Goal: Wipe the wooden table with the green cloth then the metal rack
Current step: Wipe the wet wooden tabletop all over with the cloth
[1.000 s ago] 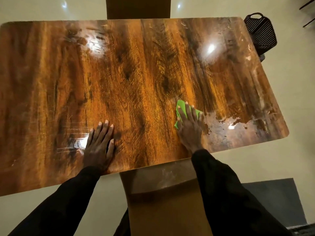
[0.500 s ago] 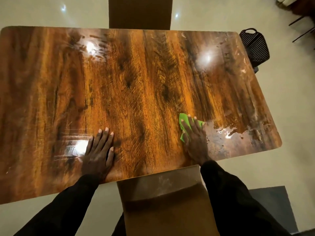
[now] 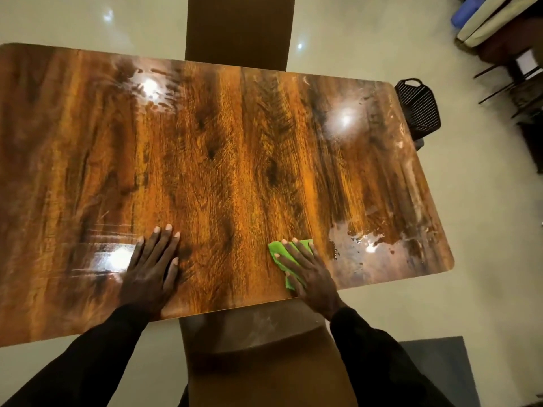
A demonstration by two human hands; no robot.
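The glossy wooden table (image 3: 235, 160) fills most of the head view. My right hand (image 3: 308, 274) lies flat near the table's front edge and presses the green cloth (image 3: 276, 252) onto the wood; most of the cloth is hidden under the palm. My left hand (image 3: 151, 268) rests flat on the table with fingers spread, holding nothing, left of the cloth. A wet patch (image 3: 361, 245) shines just right of my right hand. A black metal rack (image 3: 418, 108) stands on the floor past the table's far right corner.
A brown chair (image 3: 264, 362) stands against the table's front edge between my arms, and another chair (image 3: 239, 27) at the far side. A dark mat (image 3: 440, 365) lies on the floor at lower right. Furniture with thin black legs (image 3: 505, 63) stands at the upper right.
My right hand has slid the green cloth toward the table's front edge. My left hand has stayed flat in place. The camera view has shifted.
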